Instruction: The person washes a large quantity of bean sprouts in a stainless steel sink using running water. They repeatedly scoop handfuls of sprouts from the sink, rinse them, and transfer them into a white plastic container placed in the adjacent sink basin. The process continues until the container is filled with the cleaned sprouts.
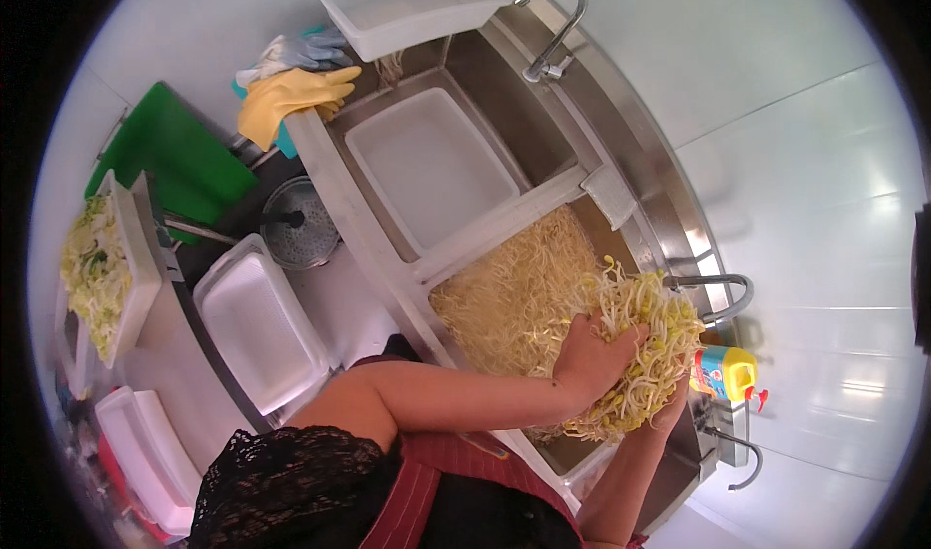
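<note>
A large clump of bean sprouts [651, 352], pale stems with yellow heads, is lifted between my two hands over the sink. My left hand [598, 360] presses into its near side with fingers spread among the stems. My right hand [670, 403] supports the clump from its far lower side, and most of its fingers are hidden behind the sprouts. Beneath, a sink basin [614, 240] holds water and a thick layer of floating sprouts [516, 287]. A curved metal faucet [731, 291] stands just beyond the clump.
Left of the sprouts, another basin holds a white plastic tub [436, 163]. Yellow rubber gloves [294, 98] drape over the sink's corner. A yellow pump bottle [727, 373] stands by the wall. Behind are a white basket [262, 331], a green cutting board [167, 156] and a tray of chopped cabbage [98, 272].
</note>
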{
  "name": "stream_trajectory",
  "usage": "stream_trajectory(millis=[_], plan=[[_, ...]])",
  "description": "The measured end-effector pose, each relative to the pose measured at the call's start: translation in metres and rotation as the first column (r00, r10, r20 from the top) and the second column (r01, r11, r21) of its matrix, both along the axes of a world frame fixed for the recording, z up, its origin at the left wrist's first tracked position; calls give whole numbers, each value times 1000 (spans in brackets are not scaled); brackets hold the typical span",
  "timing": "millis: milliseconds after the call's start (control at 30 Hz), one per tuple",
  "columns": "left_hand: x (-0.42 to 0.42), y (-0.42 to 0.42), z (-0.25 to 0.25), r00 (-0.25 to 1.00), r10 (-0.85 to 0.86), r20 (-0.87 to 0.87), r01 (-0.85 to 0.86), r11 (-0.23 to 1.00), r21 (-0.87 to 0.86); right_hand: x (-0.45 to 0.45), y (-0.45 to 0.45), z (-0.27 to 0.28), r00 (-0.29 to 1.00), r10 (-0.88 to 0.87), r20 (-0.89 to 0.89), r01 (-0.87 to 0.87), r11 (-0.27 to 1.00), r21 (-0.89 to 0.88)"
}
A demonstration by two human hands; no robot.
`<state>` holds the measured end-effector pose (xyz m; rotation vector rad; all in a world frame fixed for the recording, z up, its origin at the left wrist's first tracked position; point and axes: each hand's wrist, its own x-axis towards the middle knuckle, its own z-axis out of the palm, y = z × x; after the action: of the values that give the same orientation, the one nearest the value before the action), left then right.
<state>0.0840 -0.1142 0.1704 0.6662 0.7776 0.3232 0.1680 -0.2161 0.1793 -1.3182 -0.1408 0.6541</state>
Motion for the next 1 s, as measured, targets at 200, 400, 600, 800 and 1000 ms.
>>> stream_trajectory(millis=[200,400,600,800,1000], plan=[[10,-7,-6,992,58,-109,-63,997,-47,19,-12,-21,998,52,-46,-53,999,-13],[-4,5,-45,986,33,-164,-53,991,-120,-2,7,-52,994,-15,-106,5,996,-86],[1,29,-78,966,59,-251,-79,994,-70,-4,44,-59,992,-71,-108,52,984,-172],[-10,143,-33,971,240,19,-234,960,-151,-6,171,-13,996,73,55,-62,982,-178],[-37,274,-42,894,436,100,-395,875,-279,-2,314,-38,958,277,81,-253,942,-222]])
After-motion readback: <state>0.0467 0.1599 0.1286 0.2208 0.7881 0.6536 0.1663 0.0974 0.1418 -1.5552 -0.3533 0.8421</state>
